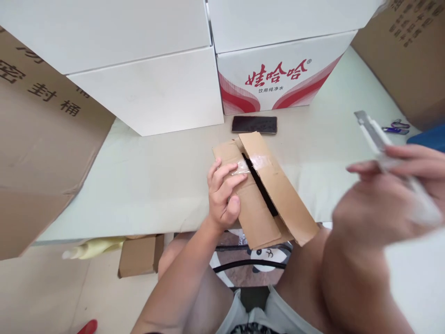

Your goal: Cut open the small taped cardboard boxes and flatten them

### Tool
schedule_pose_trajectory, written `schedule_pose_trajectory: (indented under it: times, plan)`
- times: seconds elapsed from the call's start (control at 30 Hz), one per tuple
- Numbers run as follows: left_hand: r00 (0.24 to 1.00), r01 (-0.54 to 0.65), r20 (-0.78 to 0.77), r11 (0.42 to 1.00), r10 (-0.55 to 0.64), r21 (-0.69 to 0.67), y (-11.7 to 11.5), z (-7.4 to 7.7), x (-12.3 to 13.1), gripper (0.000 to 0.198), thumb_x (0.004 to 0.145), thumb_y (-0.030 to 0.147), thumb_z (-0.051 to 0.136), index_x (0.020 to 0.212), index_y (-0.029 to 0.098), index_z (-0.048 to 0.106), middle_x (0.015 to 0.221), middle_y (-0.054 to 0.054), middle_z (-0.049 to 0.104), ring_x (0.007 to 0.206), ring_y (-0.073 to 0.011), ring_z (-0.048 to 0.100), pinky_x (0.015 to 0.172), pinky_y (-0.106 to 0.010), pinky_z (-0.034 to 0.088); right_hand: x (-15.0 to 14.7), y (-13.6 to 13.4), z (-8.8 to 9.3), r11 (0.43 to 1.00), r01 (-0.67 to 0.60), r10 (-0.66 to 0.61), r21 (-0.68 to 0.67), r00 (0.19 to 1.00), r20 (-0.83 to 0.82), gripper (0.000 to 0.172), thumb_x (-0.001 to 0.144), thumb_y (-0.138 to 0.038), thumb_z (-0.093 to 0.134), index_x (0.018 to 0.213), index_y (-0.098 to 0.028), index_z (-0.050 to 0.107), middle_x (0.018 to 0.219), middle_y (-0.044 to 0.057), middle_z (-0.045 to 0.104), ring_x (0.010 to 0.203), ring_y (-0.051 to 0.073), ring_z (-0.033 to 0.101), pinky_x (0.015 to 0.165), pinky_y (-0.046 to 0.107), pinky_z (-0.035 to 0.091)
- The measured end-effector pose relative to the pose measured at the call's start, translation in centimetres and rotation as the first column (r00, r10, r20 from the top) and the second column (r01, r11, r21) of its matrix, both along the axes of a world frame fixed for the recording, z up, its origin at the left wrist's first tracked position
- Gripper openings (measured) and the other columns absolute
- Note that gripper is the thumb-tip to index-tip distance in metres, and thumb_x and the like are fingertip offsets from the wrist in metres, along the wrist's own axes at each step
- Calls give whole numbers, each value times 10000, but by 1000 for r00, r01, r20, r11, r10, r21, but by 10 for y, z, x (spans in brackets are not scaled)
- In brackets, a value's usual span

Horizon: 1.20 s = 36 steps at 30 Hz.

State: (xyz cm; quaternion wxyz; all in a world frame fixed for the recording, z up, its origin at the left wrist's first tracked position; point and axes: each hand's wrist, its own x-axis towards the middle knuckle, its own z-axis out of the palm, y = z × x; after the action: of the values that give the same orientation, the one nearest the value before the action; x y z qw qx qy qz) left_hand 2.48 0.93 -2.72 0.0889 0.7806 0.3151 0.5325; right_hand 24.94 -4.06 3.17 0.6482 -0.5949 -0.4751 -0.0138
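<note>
A small brown cardboard box (259,222) lies tilted over the near edge of the table. Its top flaps stand slightly apart, with a dark gap between them and clear tape on both sides. My left hand (224,195) holds the box from the left, fingers spread over the left flap near the tape. Off to the right and raised, my right hand (378,199) is shut on a white box cutter (375,134), its blade end pointing up and left, away from the box. Motion blurs this hand and the handle.
A black phone (254,125) lies behind the box, before stacked white cartons (174,97). Large brown cartons (45,139) (406,65) stand at both sides. Purple-handled scissors (396,128) and a blue item (429,141) are at right. A smaller carton (139,255) sits on the floor.
</note>
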Motion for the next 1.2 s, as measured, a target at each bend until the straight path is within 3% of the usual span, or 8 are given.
schedule_pose_trajectory:
  times: [0.2, 0.33, 0.53, 0.6, 0.7, 0.8, 0.93, 1.2]
  plan:
    - [999, -31, -36, 999, 32, 11, 0, -3, -3, 414, 1023, 384, 301, 1183, 235, 653, 1259, -80, 648, 1299, -259, 571, 1225, -519, 352, 7, 43, -67, 868, 81, -22, -490, 992, 125, 189, 772, -278, 578, 947, -210, 597, 1252, 183, 610, 1258, 346, 596, 1148, 595, 397]
    - [997, -44, -61, 999, 44, -11, -1, -3, -3, 432, 1031, 406, 289, 1185, 237, 655, 1267, -80, 648, 1359, -274, 531, 1231, -533, 341, 8, 45, -77, 722, 5, 62, -691, 995, 73, 369, 816, -351, 597, 1133, -168, 647, 1571, 252, 439, 1460, 400, 445, 1182, 620, 351]
    - [999, -16, -36, 1000, 15, -10, -1, -2, -6, 428, 1037, 394, 306, 1216, 231, 658, 1286, -85, 634, 1378, -272, 506, 1237, -520, 328, 6, 18, -32, 859, -346, 282, -378, 935, -214, 388, 977, -497, 475, 1177, -230, 673, 1483, 154, 595, 1422, 323, 529, 1180, 575, 403]
    - [997, -50, -52, 999, 50, 0, -2, -2, -6, 441, 1039, 392, 294, 1212, 229, 666, 1289, -90, 637, 1369, -277, 515, 1225, -526, 343, 3, -1, -5, 749, -605, 558, -269, 795, -236, 459, 965, -567, 526, 1312, -281, 619, 1469, 113, 615, 1363, 309, 591, 1142, 540, 472]
    - [988, -136, -66, 991, 137, 22, -4, -1, -4, 459, 1037, 393, 291, 1212, 226, 681, 1279, -98, 655, 1320, -277, 559, 1209, -531, 362, -4, -23, 26, 544, -713, 789, -442, 614, -21, 687, 820, -471, 785, 1441, -314, 537, 1580, 105, 514, 1462, 328, 492, 1151, 498, 488]
    - [980, -197, -37, 980, 198, 29, -4, -1, 0, 453, 1033, 386, 315, 1213, 222, 698, 1273, -104, 670, 1279, -267, 588, 1210, -519, 357, -10, -25, 30, 642, -561, 709, -522, 694, 126, 601, 838, -317, 754, 1410, -293, 570, 1567, 124, 521, 1404, 325, 554, 1068, 491, 556]
    - [974, -219, -42, 975, 221, 42, -4, -3, 5, 450, 1032, 374, 343, 1241, 225, 713, 1288, -111, 678, 1297, -273, 571, 1203, -520, 347, -12, -4, 2, 856, -307, 337, -417, 942, -3, 355, 828, -335, 750, 1169, -250, 704, 1128, 92, 759, 955, 274, 754, 805, 435, 642]
    - [973, -227, -37, 973, 229, 46, 2, -2, -9, 423, 1025, 403, 427, 1324, 232, 673, 1360, -118, 631, 1356, -280, 512, 1175, -487, 387, -18, 15, -18, 909, -344, 305, -234, 934, -188, 125, 853, -290, 710, 752, -256, 777, 761, -5, 776, 692, 219, 737, 615, 338, 591]
